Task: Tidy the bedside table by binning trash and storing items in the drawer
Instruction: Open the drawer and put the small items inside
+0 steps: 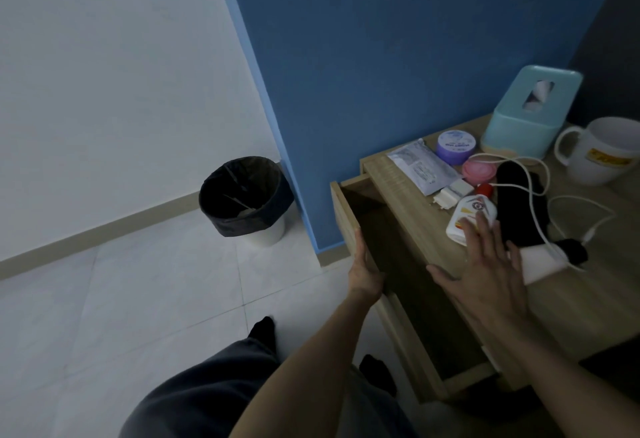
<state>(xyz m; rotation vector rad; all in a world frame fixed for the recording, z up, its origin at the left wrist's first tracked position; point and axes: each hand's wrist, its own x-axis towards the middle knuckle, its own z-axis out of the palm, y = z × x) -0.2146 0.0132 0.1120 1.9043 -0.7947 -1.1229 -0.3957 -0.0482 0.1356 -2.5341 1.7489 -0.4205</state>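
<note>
Drawer [408,264] pulled out, dark inside, front panel gripped at its top edge by left hand [363,271], fingers curled over the wood. Right hand [485,264] flat, fingers spread apart, clamped on nothing, fingertips over white bottle [469,214] lying on counter [588,282]. Beside the bottle: foil packet [420,169], purple tin [455,147], pink lid [479,171], black sock [523,209], white cable [540,174], teal tissue box [523,115], white mug [602,150]. Black-lined bin [244,195] on floor, well apart from counter, against blue wall.
</note>
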